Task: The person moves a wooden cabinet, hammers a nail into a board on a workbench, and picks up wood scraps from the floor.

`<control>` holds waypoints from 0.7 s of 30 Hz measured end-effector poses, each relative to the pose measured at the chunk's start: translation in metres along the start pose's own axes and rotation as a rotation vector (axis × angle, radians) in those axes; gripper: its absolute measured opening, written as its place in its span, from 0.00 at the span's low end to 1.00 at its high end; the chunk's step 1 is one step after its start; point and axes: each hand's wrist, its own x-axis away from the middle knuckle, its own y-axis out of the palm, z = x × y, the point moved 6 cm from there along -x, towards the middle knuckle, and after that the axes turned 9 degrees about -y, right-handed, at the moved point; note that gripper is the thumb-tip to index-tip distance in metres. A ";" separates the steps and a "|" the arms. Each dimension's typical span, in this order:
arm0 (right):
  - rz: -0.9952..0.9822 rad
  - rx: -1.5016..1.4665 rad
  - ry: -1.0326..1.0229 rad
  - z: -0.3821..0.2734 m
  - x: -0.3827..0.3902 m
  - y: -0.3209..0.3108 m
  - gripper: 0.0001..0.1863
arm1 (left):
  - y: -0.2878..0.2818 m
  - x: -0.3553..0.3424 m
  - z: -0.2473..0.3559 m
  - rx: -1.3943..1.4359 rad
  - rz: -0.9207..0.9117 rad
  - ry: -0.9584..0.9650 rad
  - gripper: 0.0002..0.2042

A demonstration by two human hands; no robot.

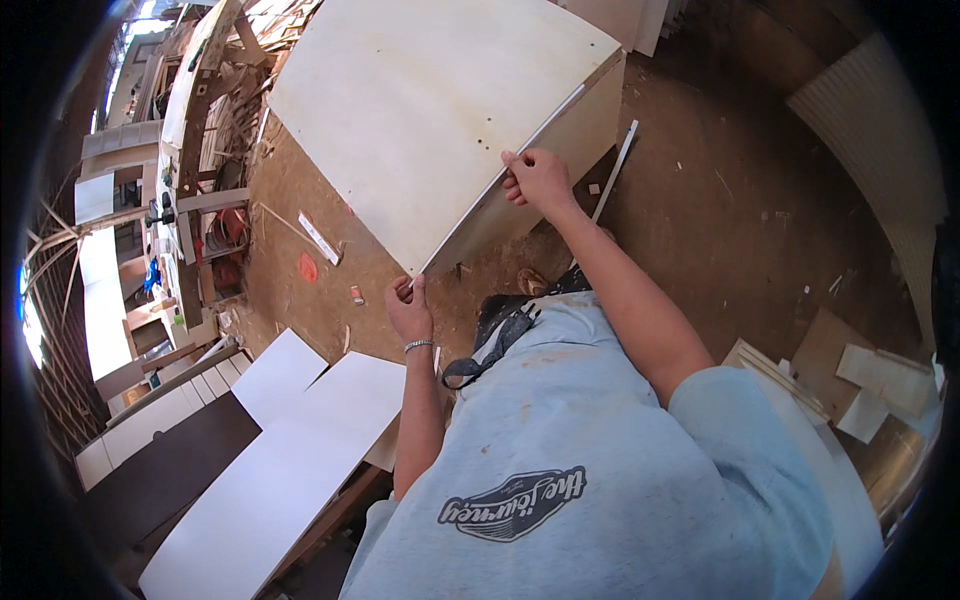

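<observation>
A large pale wooden box (400, 120) stands in front of me, with a few small dark holes in its flat top. A thin white edging strip (464, 219) lies along its near right edge. At the near corner, my left hand (410, 315) is closed with thumb and fingers pinched on the strip's lower end. Farther up the same edge, my right hand (540, 183) pinches the strip partway along. The strip's far end reaches past my right hand toward the box's right corner.
White panels (290, 470) lie at the lower left beside a dark brown board (190, 470). On the brown floor (730, 220) lie a second white strip (615, 172), a red scrap (308, 266) and other bits. Wood offcuts (885, 380) are at the right; a cluttered workbench stands left.
</observation>
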 end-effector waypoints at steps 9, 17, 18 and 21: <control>0.059 0.015 0.027 0.002 -0.006 -0.021 0.25 | -0.004 0.006 0.032 -0.145 -0.107 0.059 0.21; -0.053 -0.133 -0.002 0.030 -0.005 -0.018 0.19 | -0.012 -0.008 0.034 -0.203 -0.163 0.189 0.16; -0.039 -0.142 0.001 0.037 -0.002 -0.015 0.18 | -0.016 -0.010 0.027 -0.188 -0.165 0.205 0.16; 0.051 -0.285 0.007 0.055 0.014 -0.003 0.13 | -0.031 -0.016 -0.006 -0.119 -0.228 0.262 0.14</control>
